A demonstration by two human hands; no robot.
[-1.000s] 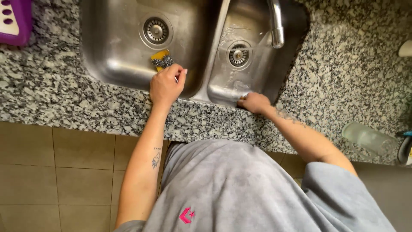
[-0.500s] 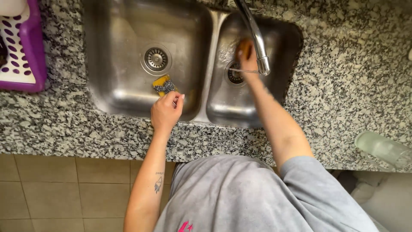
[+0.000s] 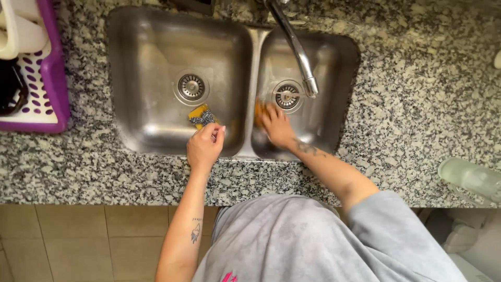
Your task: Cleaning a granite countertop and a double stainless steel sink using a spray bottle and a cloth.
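Where the frame ends, much cut off: speckled grey-and-black granite counter (image 3: 417,120) running out on three sides, beige tiled cabinet front (image 3: 78,240) clipped at 7 o'clock, grey fabric garment (image 3: 313,245) with a pink mark cropped at 6 o'clock. Set in the counter from 11 to 1 o'clock, a double stainless steel sink (image 3: 156,47), far rim partly out of view. At 9 o'clock, purple plastic dish rack with oval holes (image 3: 55,89), only its right part showing, pale crockery and a dark item inside too cropped to identify. At 4 o'clock, clear bottle-like thing lying on the counter edge (image 3: 469,177), blurred and cut off, kind unclear. Over the right basin at 12 o'clock, curved chrome tap spout (image 3: 297,47), base out of frame.

Left hand (image 3: 204,147) at centre, resting on the near rim of the left basin, fingers loosely curled, thumb and fingertips close together; touching the rim, nothing clearly gripped. Just beyond its fingertips, toward 12 o'clock, yellow sponge with a grey steel-wool pad on it (image 3: 202,116) on the left basin floor, near the round drain (image 3: 191,86), apart from the fingers by a small gap.

Right hand (image 3: 276,125) down in the right basin, fingers spread flat, pressing an orange-yellow sponge (image 3: 259,112), mostly hidden beneath the hand, against the wall beside the second drain (image 3: 287,96). No labels or signs legible.
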